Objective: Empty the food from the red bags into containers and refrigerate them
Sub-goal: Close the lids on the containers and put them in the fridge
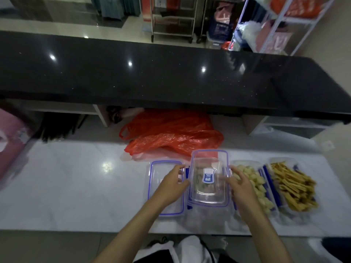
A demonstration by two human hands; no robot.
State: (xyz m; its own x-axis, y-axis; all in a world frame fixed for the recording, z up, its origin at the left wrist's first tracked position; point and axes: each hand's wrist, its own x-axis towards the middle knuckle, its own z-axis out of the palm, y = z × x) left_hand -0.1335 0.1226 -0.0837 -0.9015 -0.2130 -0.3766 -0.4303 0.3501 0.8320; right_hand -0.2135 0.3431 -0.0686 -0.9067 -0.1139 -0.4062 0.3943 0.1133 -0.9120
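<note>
Red plastic bags [171, 133] lie crumpled at the back of the white counter [76, 186]. In front of them a clear lid with a blue rim and a blue label [209, 177] rests on a clear container holding food that I cannot make out. My left hand [172, 185] grips the lid's left edge and my right hand [241, 183] grips its right edge. A second blue-rimmed lid [161, 205] lies flat to the left, partly under my left hand. To the right stand an open container of pale chunks [258, 183] and another of yellow-brown sticks [292, 186].
A long black raised countertop [171, 76] runs across behind the white counter. A pink object [11, 139] sits at the far left. Metal racks [172, 18] and a white shelf with bags [284, 19] stand on the floor beyond.
</note>
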